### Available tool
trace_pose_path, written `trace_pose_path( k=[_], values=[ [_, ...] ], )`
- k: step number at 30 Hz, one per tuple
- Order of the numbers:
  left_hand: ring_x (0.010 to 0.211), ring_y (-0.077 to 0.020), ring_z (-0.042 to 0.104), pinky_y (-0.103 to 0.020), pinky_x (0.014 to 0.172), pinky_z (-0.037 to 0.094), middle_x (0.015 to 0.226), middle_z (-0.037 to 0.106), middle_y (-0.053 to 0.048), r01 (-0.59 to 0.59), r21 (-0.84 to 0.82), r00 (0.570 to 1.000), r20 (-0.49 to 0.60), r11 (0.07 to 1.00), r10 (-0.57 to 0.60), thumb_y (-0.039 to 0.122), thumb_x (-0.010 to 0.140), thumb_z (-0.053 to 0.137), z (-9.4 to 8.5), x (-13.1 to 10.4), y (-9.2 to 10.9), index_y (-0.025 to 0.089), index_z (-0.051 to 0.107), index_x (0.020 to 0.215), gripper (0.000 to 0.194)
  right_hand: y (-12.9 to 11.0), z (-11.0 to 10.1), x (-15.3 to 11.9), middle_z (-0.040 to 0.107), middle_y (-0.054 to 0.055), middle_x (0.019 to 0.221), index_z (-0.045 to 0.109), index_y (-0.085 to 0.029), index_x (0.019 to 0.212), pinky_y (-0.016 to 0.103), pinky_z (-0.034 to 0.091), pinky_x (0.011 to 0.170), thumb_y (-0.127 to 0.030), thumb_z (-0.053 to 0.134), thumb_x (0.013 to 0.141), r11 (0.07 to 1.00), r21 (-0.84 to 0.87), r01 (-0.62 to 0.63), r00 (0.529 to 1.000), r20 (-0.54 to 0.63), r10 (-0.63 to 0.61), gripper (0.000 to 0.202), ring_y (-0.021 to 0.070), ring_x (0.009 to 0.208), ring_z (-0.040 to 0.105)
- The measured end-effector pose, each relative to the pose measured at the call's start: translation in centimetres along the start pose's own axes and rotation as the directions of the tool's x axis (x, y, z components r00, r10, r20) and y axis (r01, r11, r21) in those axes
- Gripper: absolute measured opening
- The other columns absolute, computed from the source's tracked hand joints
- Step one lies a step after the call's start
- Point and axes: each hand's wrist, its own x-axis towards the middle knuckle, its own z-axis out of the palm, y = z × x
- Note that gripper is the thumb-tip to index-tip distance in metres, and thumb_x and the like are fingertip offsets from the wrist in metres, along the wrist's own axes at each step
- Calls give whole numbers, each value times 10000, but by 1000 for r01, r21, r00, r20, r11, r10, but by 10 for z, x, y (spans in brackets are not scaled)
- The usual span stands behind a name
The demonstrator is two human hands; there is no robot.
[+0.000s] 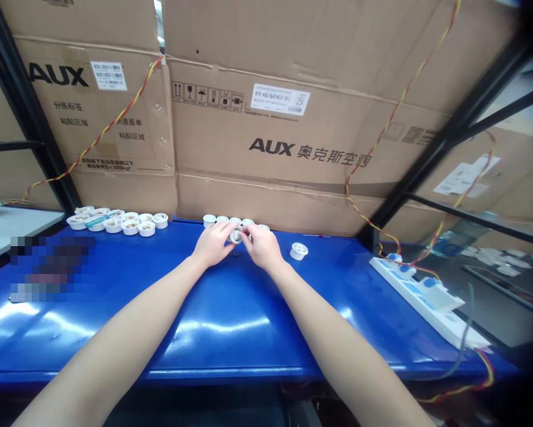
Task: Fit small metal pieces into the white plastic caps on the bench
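Both my hands meet over the far middle of the blue table [231, 314]. My left hand [213, 243] is closed on the left side of a small round white cup [235, 235]. From the right, my right hand [263, 244] pinches the same cup at its rim; the fingers hide part of it. Just behind them stands a row of similar white cups [209, 220], partly covered by my hands. Apart from the row, a single white cup [298, 251] sits to the right of my right hand.
Several white cups with small pieces inside [113, 225] are grouped at the back left. A pixelated dark object [57, 267] lies on the left. Cardboard boxes [266, 160] wall off the back. A white power strip [427, 302] with cables runs along the right edge, near a black metal frame [409, 160].
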Motion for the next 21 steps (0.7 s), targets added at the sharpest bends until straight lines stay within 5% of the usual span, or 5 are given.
trace_pose_path(
  k=[6, 13, 18, 21],
  values=[
    [1209, -273, 560, -426, 1050, 422, 1279, 630, -95, 12, -21, 1000, 8, 1000, -12, 327, 897, 572, -2, 0, 1, 205, 555, 1296, 418, 7, 5, 0, 660, 20, 792, 603, -200, 823, 257, 423, 682, -369, 555, 905, 969, 235, -74, 997, -12, 79, 193, 150, 700, 578],
    [1175, -246, 594, -387, 1032, 458, 1261, 655, -80, -48, -110, 998, -54, 993, 42, 353, 872, 627, -1, -2, 2, 212, 573, 1264, 420, 18, 16, 1, 571, -19, 720, 515, -215, 868, 259, 465, 639, -508, 552, 871, 785, 603, -143, 990, 71, 126, 295, 136, 634, 542],
    [1196, -245, 593, -382, 1049, 454, 1273, 651, -81, -57, -124, 996, -72, 991, 48, 371, 873, 627, -2, -3, 4, 212, 574, 1268, 429, 16, 15, -1, 532, -14, 644, 548, -216, 945, 275, 473, 637, -534, 277, 982, 794, 582, -178, 984, 117, 135, 420, 151, 613, 551],
    [1176, -252, 607, -387, 1038, 463, 1259, 659, -87, -45, -116, 998, -58, 992, 38, 390, 862, 633, -2, -3, 3, 207, 584, 1258, 439, 10, 9, -4, 641, 26, 842, 582, -207, 1025, 280, 470, 689, -574, 494, 897, 898, 437, -60, 998, 29, 53, 398, 157, 697, 577]
  ],
)
